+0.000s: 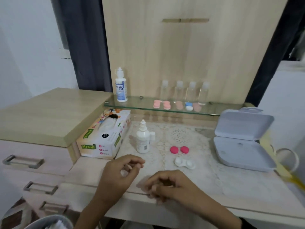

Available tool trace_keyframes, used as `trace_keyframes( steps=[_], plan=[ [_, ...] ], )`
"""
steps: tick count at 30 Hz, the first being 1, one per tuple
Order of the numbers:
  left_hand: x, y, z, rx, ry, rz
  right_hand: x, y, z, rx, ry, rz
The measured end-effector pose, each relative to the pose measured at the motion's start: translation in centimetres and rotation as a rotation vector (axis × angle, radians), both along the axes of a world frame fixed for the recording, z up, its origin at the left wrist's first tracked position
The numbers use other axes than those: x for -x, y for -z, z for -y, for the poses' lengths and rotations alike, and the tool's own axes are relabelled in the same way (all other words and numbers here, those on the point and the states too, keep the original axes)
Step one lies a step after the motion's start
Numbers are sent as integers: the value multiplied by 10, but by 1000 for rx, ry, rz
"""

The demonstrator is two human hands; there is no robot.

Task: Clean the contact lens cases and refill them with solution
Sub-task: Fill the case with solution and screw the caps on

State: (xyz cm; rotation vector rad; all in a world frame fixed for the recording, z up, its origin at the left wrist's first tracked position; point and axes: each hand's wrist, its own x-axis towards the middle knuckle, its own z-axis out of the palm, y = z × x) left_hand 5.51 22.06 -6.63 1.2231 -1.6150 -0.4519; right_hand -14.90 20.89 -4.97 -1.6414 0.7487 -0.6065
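Both hands, left hand (122, 172) and right hand (170, 184), fingers loosely curled, apparently empty. White lens case (185, 163) uncapped, just beyond right fingertips; pink caps (179, 149) past it. Likely light, rigid, slick: pinch its middle bridge.

White case (185, 163) flat on the mat (181, 134), uncapped, both wells facing up. Just behind, apart from it, two pink caps (174, 149) side by side. Left of those, small bottle (143, 139), white, upright, nozzle bare, white cap (152, 136) just beside its shoulder. On the glass shelf (143, 103): tall bottle (121, 86) upright at the left end; five closed shelf cases (167, 104) in a row, pink, paler pink, one blue and white.
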Motion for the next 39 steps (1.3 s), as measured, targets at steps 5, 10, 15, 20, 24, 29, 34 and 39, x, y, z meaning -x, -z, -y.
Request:
trace_keyframes(
  steps=[5, 10, 15, 20, 24, 29, 34, 39],
  plan=[
    [40, 0, 28, -57, 82, 102, 47, -1, 14, 170, 277, -27],
    [68, 7, 51, -91, 148, 287, 82, 6, 24, 396, 551, -146],
    [85, 11, 62, -98, 170, 378, 99, 18, 37, 565, 599, -360],
    [90, 17, 70, -51, 146, 436, 99, 27, 42, 589, 552, -467],
    [91, 18, 70, -46, 126, 430, 94, 29, 47, 604, 567, -417],
    [88, 18, 69, 5, 69, 411, 92, 32, 56, 629, 572, -416],
    [71, 4, 62, 317, -288, 113, 91, 35, 58, 623, 612, -412],
    [44, -1, 74, 117, -450, -160, 89, 34, 59, 635, 599, -445]
  ],
)
